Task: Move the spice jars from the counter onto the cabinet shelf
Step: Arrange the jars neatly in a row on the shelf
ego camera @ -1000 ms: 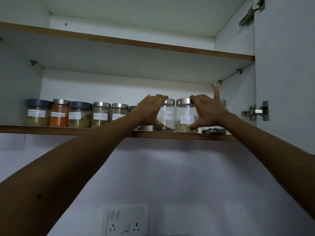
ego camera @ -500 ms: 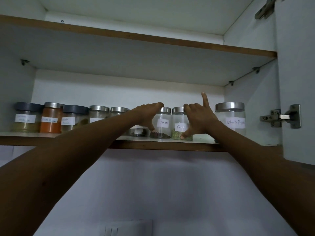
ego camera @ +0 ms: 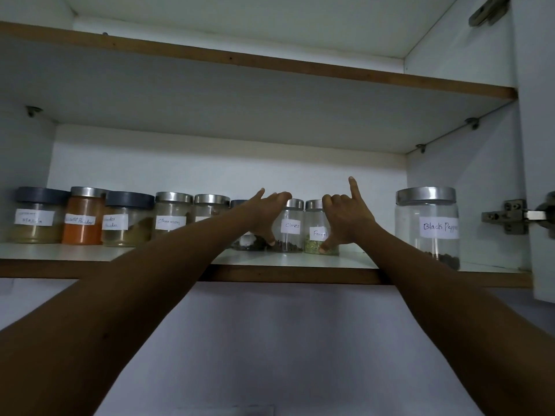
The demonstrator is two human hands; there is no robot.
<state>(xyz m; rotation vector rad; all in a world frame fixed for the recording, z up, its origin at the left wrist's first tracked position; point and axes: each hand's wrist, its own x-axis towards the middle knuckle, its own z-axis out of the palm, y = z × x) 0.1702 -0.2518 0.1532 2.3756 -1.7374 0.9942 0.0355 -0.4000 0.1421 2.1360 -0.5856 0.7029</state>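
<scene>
A row of labelled glass spice jars stands on the lower cabinet shelf. My left hand reaches in from the left of the Cloves jar. Its fingers stretch toward the steel lid and its thumb touches the jar's base. My right hand holds the Fennel jar from the right, with fingers curled at the lid, thumb at the base and index finger pointing up. The two jars stand side by side, touching. Both forearms cross the shelf's front edge.
Left of my hands stand a masala jar, an orange powder jar, another powder jar, a Cinnamon jar and two partly hidden ones. A large Black Pepper jar stands at the right. The upper shelf, a hinge and the open door border the space.
The Cloves and Fennel jars have slid deeper onto the shelf with both hands on them. My left fingers have straightened. The view shifted, which uncovers the Black Pepper jar.
</scene>
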